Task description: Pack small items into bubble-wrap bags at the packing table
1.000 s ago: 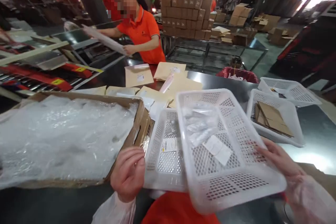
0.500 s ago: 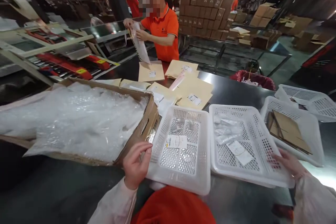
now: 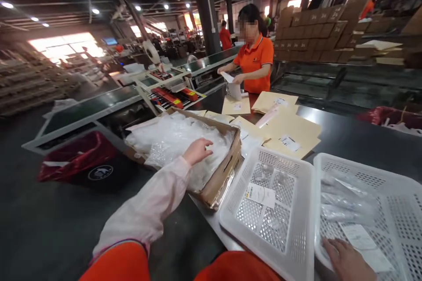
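The plastic bags (image 3: 171,138) look light, slippery, best pinched by an edge; left hand (image 3: 198,151), fingers apart, over them; right hand (image 3: 349,260) at basket (image 3: 318,210), grip unclear.

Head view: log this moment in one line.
left hand: over clear plastic in carton | right hand: at rim of right basket | left basket: white label inside

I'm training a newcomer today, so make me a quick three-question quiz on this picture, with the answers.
1. Which hand is over the cardboard box of plastic?
2. True or false: the co-worker across the table wears a blue shirt.
3. Complete: in the white basket beside the box lies a printed white ...

Key:
1. The left hand.
2. False, the shirt is orange.
3. Slip.
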{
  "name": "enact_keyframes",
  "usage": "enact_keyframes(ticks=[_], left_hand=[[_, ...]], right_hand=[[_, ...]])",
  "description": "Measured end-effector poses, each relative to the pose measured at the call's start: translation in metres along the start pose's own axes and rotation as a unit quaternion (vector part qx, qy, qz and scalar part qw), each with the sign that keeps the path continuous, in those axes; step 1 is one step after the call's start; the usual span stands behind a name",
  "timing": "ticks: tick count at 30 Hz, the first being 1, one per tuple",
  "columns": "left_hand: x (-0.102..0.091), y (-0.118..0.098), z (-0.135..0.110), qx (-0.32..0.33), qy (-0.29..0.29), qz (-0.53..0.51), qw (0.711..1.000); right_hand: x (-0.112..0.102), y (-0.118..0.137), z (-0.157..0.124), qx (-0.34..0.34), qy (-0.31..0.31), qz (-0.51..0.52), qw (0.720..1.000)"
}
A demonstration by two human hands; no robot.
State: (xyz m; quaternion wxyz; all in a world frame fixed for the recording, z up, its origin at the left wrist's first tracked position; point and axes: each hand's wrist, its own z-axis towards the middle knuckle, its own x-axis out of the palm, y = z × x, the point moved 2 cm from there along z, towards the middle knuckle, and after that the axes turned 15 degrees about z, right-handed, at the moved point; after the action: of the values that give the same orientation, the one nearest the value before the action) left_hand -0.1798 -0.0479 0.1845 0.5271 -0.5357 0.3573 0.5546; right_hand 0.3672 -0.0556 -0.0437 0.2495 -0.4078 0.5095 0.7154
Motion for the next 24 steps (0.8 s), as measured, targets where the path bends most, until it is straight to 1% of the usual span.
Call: enact_keyframes(ticks=[1, 2, 3, 5, 6, 8, 10, 11, 12, 14, 15, 16, 17, 18, 19, 20, 21, 22, 23, 24], left_hand=[[0.005, 0.003, 0.014, -0.003, 0.016, -0.004, 1.000], [0.009, 0.004, 0.024, -0.003, 0.015, -0.013, 1.000], [0.011, 0.004, 0.033, -0.001, 0.001, -0.025, 1.000], [0.010, 0.004, 0.042, 0.001, -0.036, -0.059, 0.998], [0.006, 0.005, 0.045, 0.001, -0.061, -0.081, 0.995], [-0.008, 0.009, 0.049, -0.003, -0.117, -0.133, 0.984], [-0.025, 0.009, 0.049, -0.002, -0.170, -0.187, 0.968], [-0.033, 0.006, 0.047, 0.007, -0.200, -0.237, 0.951], [-0.042, 0.001, 0.044, 0.021, -0.232, -0.304, 0.924], [-0.054, -0.021, 0.030, 0.053, -0.279, -0.451, 0.846], [-0.058, -0.036, 0.019, 0.065, -0.287, -0.513, 0.807], [-0.059, -0.054, 0.007, 0.072, -0.278, -0.556, 0.780], [-0.059, -0.074, -0.006, 0.074, -0.253, -0.576, 0.774], [-0.057, -0.093, -0.019, 0.074, -0.216, -0.590, 0.774], [-0.053, -0.112, -0.031, 0.072, -0.167, -0.600, 0.779], [-0.047, -0.128, -0.042, 0.068, -0.116, -0.608, 0.782], [-0.038, -0.141, -0.051, 0.063, -0.069, -0.613, 0.785], [-0.028, -0.151, -0.057, 0.054, -0.031, -0.617, 0.785], [-0.017, -0.158, -0.061, 0.041, -0.003, -0.621, 0.783], [-0.004, -0.162, -0.064, 0.023, 0.020, -0.626, 0.779]], right_hand=[[0.005, -0.002, 0.005, 0.026, 0.007, 0.003, 1.000], [0.006, -0.003, 0.011, 0.051, 0.000, 0.006, 0.999], [0.004, -0.001, 0.016, 0.066, -0.016, 0.013, 0.998], [-0.007, 0.014, 0.027, 0.059, -0.065, 0.041, 0.995], [-0.014, 0.027, 0.032, 0.048, -0.087, 0.066, 0.993], [-0.031, 0.066, 0.041, 0.025, -0.112, 0.122, 0.986], [-0.049, 0.113, 0.052, 0.015, -0.107, 0.186, 0.977], [-0.057, 0.139, 0.060, 0.008, -0.090, 0.226, 0.970], [-0.066, 0.165, 0.068, -0.009, -0.073, 0.270, 0.960], [-0.081, 0.213, 0.087, -0.030, -0.038, 0.354, 0.934], [-0.086, 0.233, 0.098, -0.034, -0.019, 0.408, 0.912], [-0.088, 0.251, 0.107, -0.038, 0.015, 0.470, 0.882], [-0.087, 0.265, 0.115, -0.038, 0.067, 0.530, 0.844], [-0.083, 0.277, 0.121, -0.035, 0.136, 0.585, 0.799], [-0.078, 0.285, 0.124, -0.030, 0.205, 0.631, 0.748], [-0.071, 0.289, 0.125, -0.021, 0.261, 0.665, 0.699], [-0.064, 0.290, 0.123, -0.009, 0.286, 0.693, 0.661], [-0.058, 0.287, 0.119, 0.008, 0.276, 0.719, 0.638], [-0.053, 0.281, 0.115, 0.029, 0.233, 0.741, 0.629], [-0.050, 0.272, 0.110, 0.053, 0.169, 0.758, 0.628]])
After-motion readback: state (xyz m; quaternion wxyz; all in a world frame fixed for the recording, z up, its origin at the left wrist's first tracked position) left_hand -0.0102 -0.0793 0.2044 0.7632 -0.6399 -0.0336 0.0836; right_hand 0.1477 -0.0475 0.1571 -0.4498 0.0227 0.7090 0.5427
